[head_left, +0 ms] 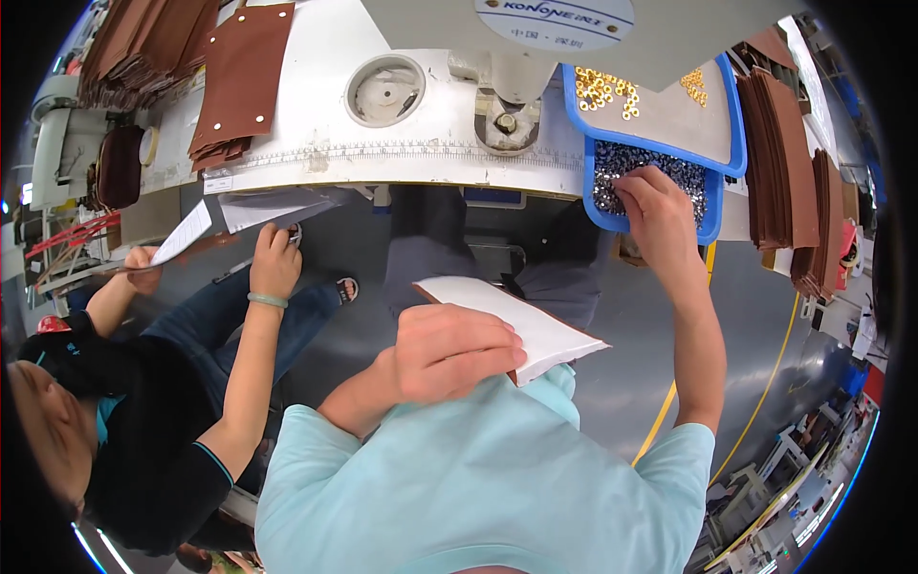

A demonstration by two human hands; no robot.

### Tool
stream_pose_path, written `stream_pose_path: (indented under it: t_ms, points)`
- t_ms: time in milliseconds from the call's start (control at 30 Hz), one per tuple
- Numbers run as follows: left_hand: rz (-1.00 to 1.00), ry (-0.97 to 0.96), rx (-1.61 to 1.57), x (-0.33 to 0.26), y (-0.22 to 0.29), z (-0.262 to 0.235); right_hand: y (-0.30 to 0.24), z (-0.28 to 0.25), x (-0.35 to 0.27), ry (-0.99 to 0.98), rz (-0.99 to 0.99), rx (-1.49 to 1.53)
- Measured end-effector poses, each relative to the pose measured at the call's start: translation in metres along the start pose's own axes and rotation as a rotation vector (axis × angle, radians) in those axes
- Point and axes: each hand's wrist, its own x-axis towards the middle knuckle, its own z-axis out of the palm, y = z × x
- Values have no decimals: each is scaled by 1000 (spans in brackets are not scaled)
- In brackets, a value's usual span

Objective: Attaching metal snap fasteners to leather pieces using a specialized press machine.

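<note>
My left hand [449, 352] is closed on a leather piece [507, 320] held close to my chest. Its white side faces up, and brown leather shows along its edges. On the right, my right hand [660, 215] reaches down into a blue bin [601, 215] full of small silver metal fasteners [660, 163]. Thumb and fingers are pinched together at the fasteners, and whatever is between them is hidden. Directly behind that bin stands a blue tray [734, 120] with gold-coloured ring eyelets [607, 91] on it.
A pressing machine [507, 86] stands over the white table [325, 158], beside a round dish [385, 91]. Brown leather pieces with white dots [239, 77] lie left; stacks of brown leather [779, 163] stand right. On my left, a co-worker [143, 411] handles a piece of material.
</note>
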Motion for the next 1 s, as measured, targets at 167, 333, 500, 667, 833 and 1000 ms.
stream_pose_path:
  t_ms: [167, 333, 500, 667, 833, 1000]
  points:
    - [-95, -33, -33, 1, -2, 0, -17, -9, -5, 249, 47, 80]
    - [-97, -83, -52, -1, 1, -2, -72, -33, -31, -188, 295, 956]
    - [-76, -122, 4, -3, 5, 1, -101, -20, -46, -462, 180, 1210]
    - [-58, -145, -19, -1, 7, -7, -104, -20, -46, -520, 216, 1267]
    - [-22, -103, -49, -3, 9, -5, -106, -24, -42, -571, 222, 1266]
    - [-60, -85, -51, -5, 9, -3, -105, -28, -39, -557, 166, 1259]
